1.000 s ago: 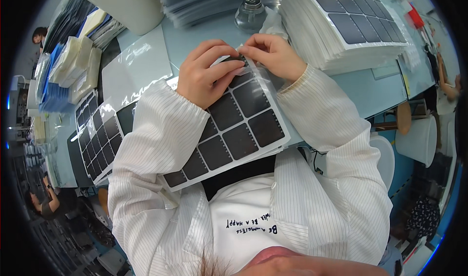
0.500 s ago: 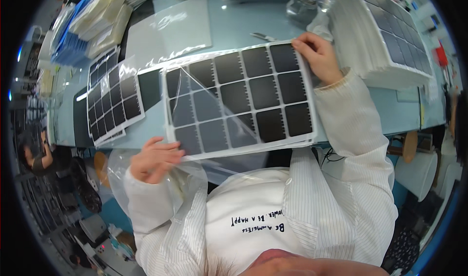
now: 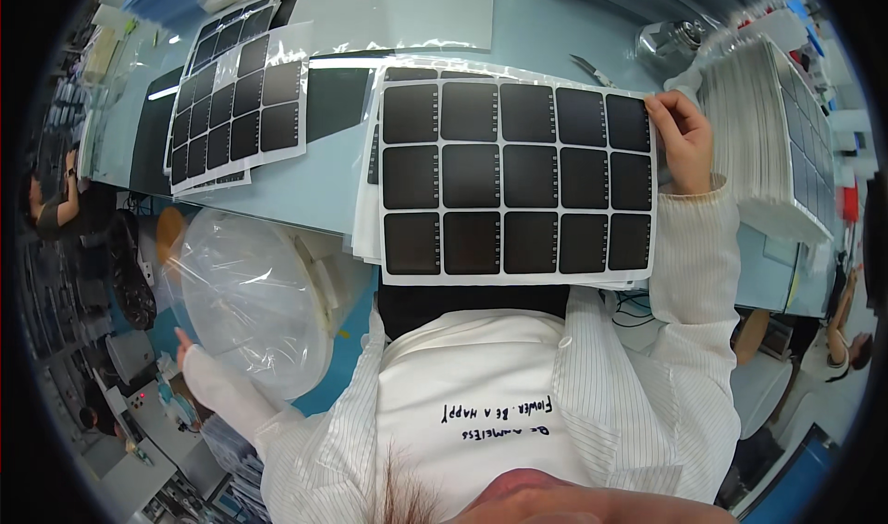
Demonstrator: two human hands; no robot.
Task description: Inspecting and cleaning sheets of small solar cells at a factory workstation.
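Note:
My right hand [image 3: 683, 140] pinches the upper right corner of a white sheet of black rounded-square labels [image 3: 472, 177], set in rows. The sheet lies tilted over the near edge of the table, on top of further sheets whose edges show at its left and top. My left hand [image 3: 183, 346] is off the table at lower left, beside a round bin lined with clear plastic [image 3: 254, 293]. Its fingers are partly in sight and stretched out; I see nothing held in them.
More label sheets [image 3: 242, 108] lie on the table's left. A small knife [image 3: 592, 71] and a glass bottle [image 3: 671, 43] stand beyond my right hand. A tall stack of sheets [image 3: 758, 126] is at the right. A clear-covered white board [image 3: 393, 11] lies at the back.
The clear film that lay across the label sheet is off it. My left hand has moved from the sheet's lower left corner down to the bin. My right hand keeps its corner.

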